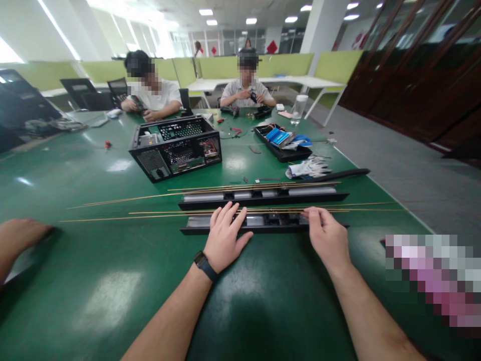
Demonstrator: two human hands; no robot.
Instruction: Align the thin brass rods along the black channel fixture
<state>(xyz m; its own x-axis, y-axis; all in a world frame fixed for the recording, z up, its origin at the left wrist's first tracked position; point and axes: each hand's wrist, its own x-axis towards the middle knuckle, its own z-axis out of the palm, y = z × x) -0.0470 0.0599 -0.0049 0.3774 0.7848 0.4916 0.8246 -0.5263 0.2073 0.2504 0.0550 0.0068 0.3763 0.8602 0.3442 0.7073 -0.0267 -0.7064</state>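
Observation:
Across the near black channel-shaped rail (195, 230) lies my left hand (227, 235), its fingers spread flat over several thin golden rods (150, 214). A dark watch (205, 265) is on that wrist. My right hand (329, 235) is closed in a pinch near the rail's right part, its thumb and fingertips on a thin golden rod. Dark blocks (291, 218) sit inside the rail between my hands. Just beyond, a second black rail (263, 200) runs parallel, with more thin golden rods (120, 199) resting along it.
An opened computer case (176, 150) stands beyond the rails. Behind them lie gloves (308, 168), a long black strip (341, 174) and a black tray (289, 154) with blue items. Two people sit across the green table (93, 250); another person's arm (20, 240) reaches in at left.

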